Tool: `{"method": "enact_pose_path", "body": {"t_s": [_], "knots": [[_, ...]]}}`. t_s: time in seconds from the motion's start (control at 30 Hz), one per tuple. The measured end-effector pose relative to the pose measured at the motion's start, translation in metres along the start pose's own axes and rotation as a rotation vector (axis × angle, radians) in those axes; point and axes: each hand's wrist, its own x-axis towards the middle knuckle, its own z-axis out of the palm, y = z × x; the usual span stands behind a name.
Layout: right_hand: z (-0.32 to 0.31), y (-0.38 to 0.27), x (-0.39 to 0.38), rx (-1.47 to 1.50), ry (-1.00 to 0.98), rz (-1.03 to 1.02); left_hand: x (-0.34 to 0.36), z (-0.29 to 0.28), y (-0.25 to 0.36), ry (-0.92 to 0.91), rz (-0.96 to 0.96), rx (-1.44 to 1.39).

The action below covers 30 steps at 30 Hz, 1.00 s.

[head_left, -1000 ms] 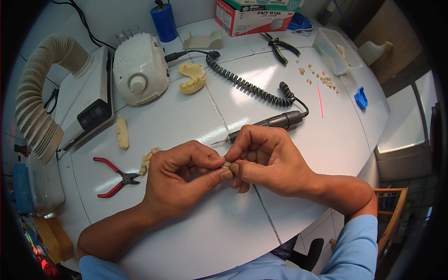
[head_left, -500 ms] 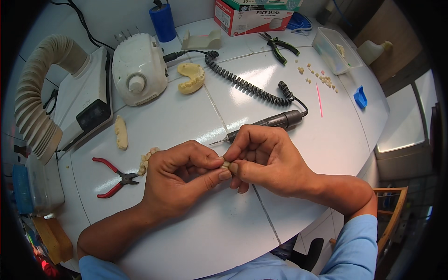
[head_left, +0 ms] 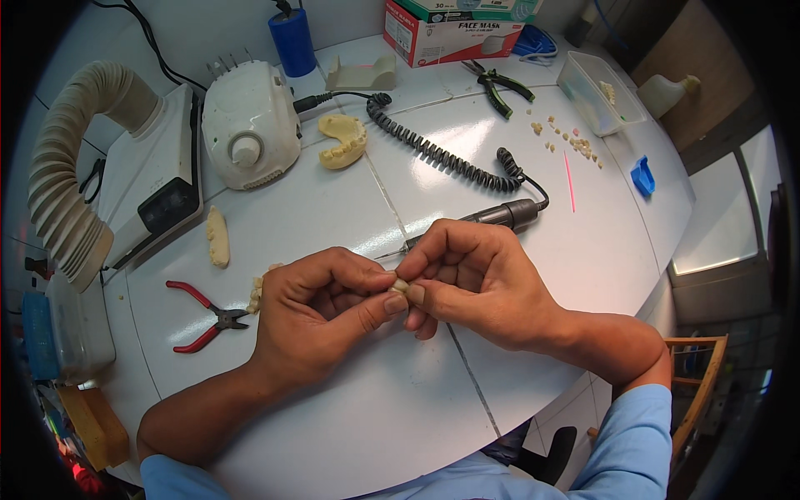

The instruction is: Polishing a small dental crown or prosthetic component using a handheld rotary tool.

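Note:
Over the middle of the table, my left hand (head_left: 317,308) and my right hand (head_left: 483,287) meet at their fingertips. Pinched between them is a small cream-coloured tooth piece (head_left: 401,286), mostly covered by the fingers. Both thumbs press against it, and I cannot tell if it is one piece or two. Just beyond my right hand lies a black rotary handpiece (head_left: 517,214) with its thin bur pointing left. Close to my left hand are a cream stone fragment (head_left: 255,296), partly hidden by it, and red-handled cutters (head_left: 225,319).
A yellowish dental cast (head_left: 343,142) sits beside a white motor unit (head_left: 250,125). A dust extractor (head_left: 158,175) with a ribbed hose stands left. Several loose teeth (head_left: 583,148), a pink stick (head_left: 570,182), green-black pliers (head_left: 497,87) and a clear tub (head_left: 596,123) are at the far right.
Both hands have shifted slightly up and to the left together, keeping their pinch. A little more of the small tooth piece shows between the fingertips.

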Motion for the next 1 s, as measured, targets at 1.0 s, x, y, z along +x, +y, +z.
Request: {"method": "enact_pose_path", "body": {"t_s": [1.0], "knots": [[-0.001,0.0,-0.001,-0.052,-0.016,-0.026,0.003,0.001,0.01,-0.017,-0.194,0.058]]}}
